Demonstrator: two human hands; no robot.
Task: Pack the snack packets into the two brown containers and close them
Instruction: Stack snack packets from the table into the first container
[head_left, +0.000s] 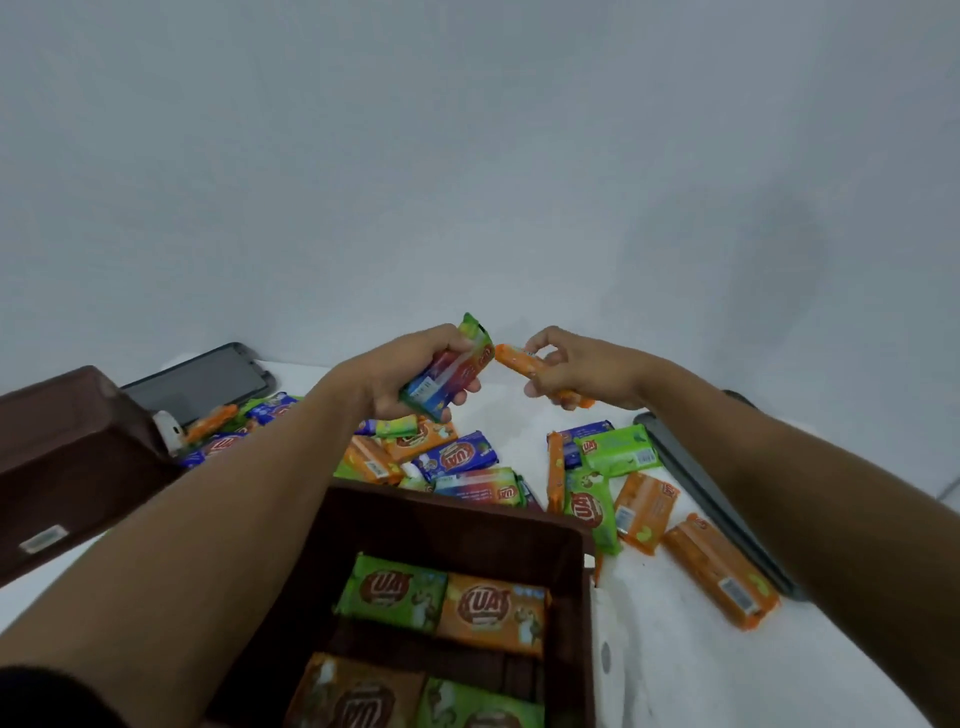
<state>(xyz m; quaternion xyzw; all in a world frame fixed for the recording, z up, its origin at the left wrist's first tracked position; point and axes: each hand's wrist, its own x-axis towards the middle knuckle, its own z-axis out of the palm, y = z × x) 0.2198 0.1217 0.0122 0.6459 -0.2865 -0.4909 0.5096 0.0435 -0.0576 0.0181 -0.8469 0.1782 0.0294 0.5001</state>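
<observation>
We count two containers, left container (67, 457) and near container (447, 522); four packets (447, 603) in the latter; one orange packet (524, 361) in our right hand (576, 369); a stack (452, 376) of at least two in our left hand (410, 366); one phone (202, 384); and an uncountable heap (457, 457).

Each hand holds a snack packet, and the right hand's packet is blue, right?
Not blue. In the head view the right hand pinches a slim orange plastic snack packet; the left hand grips a green, red and blue plastic snack packet.
</observation>
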